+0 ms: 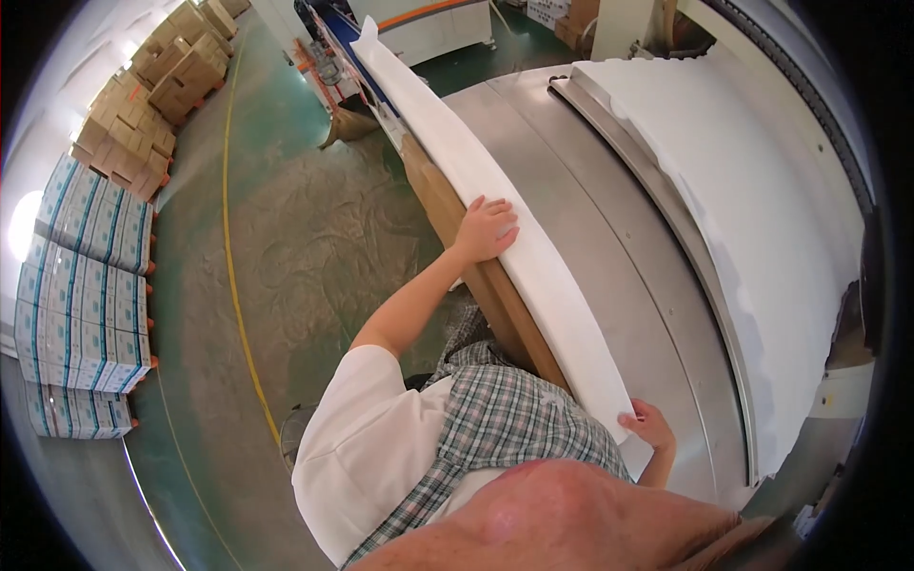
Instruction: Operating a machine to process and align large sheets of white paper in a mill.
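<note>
A long white log of what looks like folded tissue paper (538,257) lies along the near edge of the metal table, running from the far left to my waist. My left hand (487,228) rests on top of it about midway, fingers spread over the surface. At its near end, my right hand (651,425) grips the log's right side between thumb and fingers. The far tip of the log flares up in a loose flap. Under its left side runs a brown wooden board (447,205), level with my left wrist.
A smooth metal tabletop (562,181) extends right to a dark slot and rail. Beyond lies a broad white sheet stack (743,209) with ragged edges. Stacked cartons (86,285) line the left wall, past a yellow floor line (228,238). A brown sack (347,126) sits by the machine.
</note>
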Tool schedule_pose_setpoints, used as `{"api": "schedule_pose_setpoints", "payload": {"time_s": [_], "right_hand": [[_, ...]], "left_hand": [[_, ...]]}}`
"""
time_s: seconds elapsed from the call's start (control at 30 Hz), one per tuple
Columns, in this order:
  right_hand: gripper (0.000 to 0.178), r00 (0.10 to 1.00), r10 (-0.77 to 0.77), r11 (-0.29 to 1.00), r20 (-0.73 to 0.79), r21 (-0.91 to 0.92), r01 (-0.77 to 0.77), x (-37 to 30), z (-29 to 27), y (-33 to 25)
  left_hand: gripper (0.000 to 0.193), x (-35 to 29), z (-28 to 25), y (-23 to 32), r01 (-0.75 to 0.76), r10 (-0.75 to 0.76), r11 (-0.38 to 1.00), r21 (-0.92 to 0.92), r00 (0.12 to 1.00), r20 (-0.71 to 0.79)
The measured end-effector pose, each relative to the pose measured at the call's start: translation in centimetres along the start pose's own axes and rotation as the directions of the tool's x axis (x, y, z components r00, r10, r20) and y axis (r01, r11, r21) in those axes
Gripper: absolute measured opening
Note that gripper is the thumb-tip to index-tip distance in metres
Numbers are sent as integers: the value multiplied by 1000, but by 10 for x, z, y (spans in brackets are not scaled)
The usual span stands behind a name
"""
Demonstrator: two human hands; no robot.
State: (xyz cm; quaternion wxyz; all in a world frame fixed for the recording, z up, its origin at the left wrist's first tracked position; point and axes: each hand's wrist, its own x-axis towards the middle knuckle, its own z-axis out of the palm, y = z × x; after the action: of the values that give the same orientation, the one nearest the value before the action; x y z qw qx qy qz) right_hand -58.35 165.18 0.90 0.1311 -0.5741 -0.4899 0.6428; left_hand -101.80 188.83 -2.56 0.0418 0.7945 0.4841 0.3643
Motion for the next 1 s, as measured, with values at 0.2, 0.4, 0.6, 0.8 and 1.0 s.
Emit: {"api": "schedule_pose_setpoints", "payload": {"time_s": [0.2,0.4,0.6,0.8,1.0], "right_hand": [[67,986,-165,984,4,64,164,36,7,-12],[66,994,-102,983,48,-145,108,63,12,-29],[68,997,61,989,47,-139,-54,48,25,-42],[73,881,460,847,115,-354,-396,-17,-17,-14],[92,943,333,932,18,-156,-326,-6,-24,32]], "left_hand": [[20,1,-2,0,-4,3,1000,24,1000,15],[20,4,-1,-1,-9,9,1000,-3,1000,20],[19,11,-10,-17,-46,48,997,-54,998,31],[24,78,-57,-104,37,-35,999,13,996,-86],[45,148,-84,-283,262,-216,941,215,952,-215]]}}
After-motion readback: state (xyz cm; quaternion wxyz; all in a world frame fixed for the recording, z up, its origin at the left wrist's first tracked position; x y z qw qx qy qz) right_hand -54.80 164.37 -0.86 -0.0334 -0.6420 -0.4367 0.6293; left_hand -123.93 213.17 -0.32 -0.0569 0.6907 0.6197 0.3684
